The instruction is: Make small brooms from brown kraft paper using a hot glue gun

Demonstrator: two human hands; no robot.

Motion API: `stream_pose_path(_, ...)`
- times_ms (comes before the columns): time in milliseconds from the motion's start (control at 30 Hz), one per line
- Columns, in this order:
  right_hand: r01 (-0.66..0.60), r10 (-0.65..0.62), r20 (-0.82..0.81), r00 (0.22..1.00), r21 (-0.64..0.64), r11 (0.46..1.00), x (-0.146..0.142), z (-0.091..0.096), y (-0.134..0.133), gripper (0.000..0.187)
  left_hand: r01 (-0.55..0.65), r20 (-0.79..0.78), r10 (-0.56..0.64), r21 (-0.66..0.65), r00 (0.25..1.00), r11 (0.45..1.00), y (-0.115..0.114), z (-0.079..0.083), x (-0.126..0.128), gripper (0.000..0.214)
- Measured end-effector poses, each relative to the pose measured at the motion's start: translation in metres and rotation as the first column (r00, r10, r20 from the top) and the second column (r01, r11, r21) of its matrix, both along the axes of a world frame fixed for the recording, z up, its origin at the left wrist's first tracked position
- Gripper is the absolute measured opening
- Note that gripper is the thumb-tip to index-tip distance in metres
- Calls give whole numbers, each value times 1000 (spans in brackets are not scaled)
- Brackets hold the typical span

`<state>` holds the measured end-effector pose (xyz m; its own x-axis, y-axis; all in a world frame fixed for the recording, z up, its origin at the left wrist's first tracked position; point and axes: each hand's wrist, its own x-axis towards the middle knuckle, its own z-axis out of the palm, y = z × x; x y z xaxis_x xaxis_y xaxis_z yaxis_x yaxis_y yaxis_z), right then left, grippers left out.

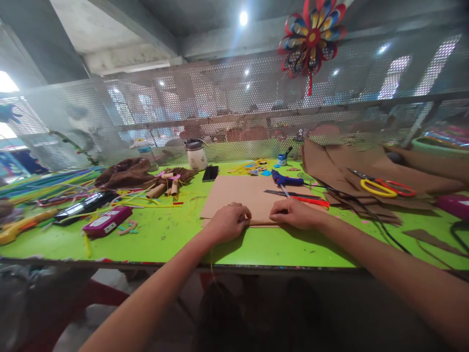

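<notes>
A flat brown cardboard sheet point(242, 195) lies on the bright green table point(164, 239) in front of me. My left hand point(227, 222) is closed, its fingers curled over the sheet's near edge. My right hand point(298, 213) is also closed, pinching the same edge a little to the right. A blue glue gun point(286, 180) and a red-handled cutter point(311, 200) rest on the cardboard's far right part, just beyond my right hand.
Yellow and red scissors point(381, 187) lie on brown cut sheets point(348, 166) at right. A black phone point(210, 173), a jar point(196, 154), cardboard rolls point(163, 188), a pink box point(107, 221) and coloured straws point(44, 181) crowd the left. A perforated metal screen point(234, 112) backs the table.
</notes>
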<state>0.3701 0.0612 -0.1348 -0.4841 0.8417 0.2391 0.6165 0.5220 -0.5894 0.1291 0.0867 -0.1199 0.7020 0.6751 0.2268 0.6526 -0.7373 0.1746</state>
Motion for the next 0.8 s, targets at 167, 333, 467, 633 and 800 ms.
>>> stream_pose_path(167,-37,37,4,999,15,999,0,0,0,25,-4,-36,4,-1,999,1000,4,1,1,20)
stream_pose_path(333,-84,83,37,996,44,995,1,1,2,26,-13,-74,13,0,997,1000,6,5,4,21)
stream_pose_path(467,-93,89,86,992,40,995,1,5,4,26,-20,-89,19,-9,996,1000,9,7,7,22)
stream_pose_path(633,-93,84,109,991,83,992,1,3,4,26,-39,-72,36,-39,997,998,9,7,7,25)
stream_pose_path(800,-114,95,123,988,152,982,3,-3,5,27,-12,-49,13,25,999,1000,-4,5,6,26)
